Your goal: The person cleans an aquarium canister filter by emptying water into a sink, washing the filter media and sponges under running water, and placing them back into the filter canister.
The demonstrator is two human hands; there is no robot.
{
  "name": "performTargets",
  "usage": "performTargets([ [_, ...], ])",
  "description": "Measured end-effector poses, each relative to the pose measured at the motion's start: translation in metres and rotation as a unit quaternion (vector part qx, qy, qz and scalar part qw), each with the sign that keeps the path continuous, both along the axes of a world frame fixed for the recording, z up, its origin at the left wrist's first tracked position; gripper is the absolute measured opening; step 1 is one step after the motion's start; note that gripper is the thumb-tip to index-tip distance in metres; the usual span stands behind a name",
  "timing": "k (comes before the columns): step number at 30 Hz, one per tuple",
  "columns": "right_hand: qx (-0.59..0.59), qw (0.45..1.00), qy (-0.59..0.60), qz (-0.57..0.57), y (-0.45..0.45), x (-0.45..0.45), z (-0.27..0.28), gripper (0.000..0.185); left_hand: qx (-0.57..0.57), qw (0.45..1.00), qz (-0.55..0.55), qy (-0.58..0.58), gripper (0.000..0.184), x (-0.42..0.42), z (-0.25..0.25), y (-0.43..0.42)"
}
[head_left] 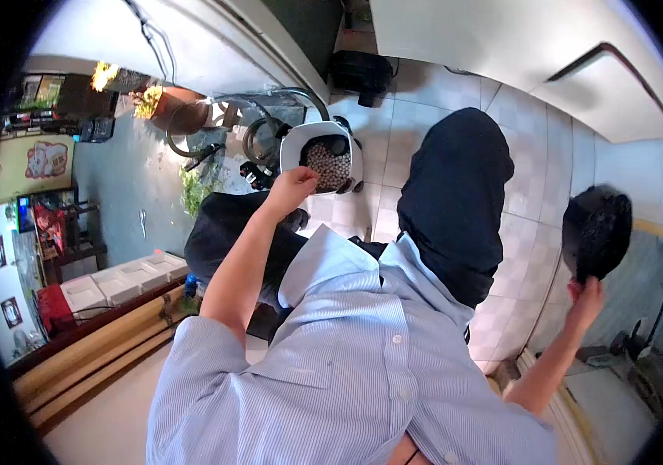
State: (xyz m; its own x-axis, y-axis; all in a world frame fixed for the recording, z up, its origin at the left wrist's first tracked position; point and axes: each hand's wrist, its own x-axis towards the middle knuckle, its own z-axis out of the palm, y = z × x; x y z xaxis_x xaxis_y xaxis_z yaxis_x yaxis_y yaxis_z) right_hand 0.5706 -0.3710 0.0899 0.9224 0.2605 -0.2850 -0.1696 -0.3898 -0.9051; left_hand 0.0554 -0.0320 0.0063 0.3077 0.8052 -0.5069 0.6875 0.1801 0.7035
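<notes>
My left hand [294, 186] is over the near-left rim of a white bucket [356, 159], its fingers pressed together; whatever they may hold is too small to tell. Inside the bucket, many small round pale balls [327, 167] lie within a dark lining. Far out to the right, my right hand [585, 298] grips the lower end of a black object [598, 232]. This object is rounded and slightly blurred, and it is held up away from my body.
Coiled grey hoses [258, 139] lie left of the bucket. A black device [361, 74] is on the tiled floor beyond it. Potted yellow flowers [148, 101] stand at upper left, wooden rails [99, 349] at lower left. A white panel [502, 46] hangs over the upper right.
</notes>
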Motion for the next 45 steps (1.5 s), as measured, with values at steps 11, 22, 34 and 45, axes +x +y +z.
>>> performTargets([
  [11,0.024,0.877,-0.088,0.472,0.234,-0.15,0.153,0.024,-0.203,0.877,0.183,-0.395,0.044,-0.001,0.113,-0.001],
  [22,-0.059,0.775,-0.166,0.607,0.328,-0.307,-0.018,0.027,-0.131,0.874,0.312,-0.349,0.06,-0.039,0.09,-0.013],
  [34,-0.141,0.741,-0.213,0.621,0.332,-0.335,-0.089,0.029,0.185,0.961,0.1,0.178,0.041,-0.059,-0.009,0.017],
  [45,-0.214,0.736,-0.186,0.614,0.338,-0.334,-0.115,0.031,0.06,0.985,0.105,0.12,0.036,-0.054,-0.028,0.043],
])
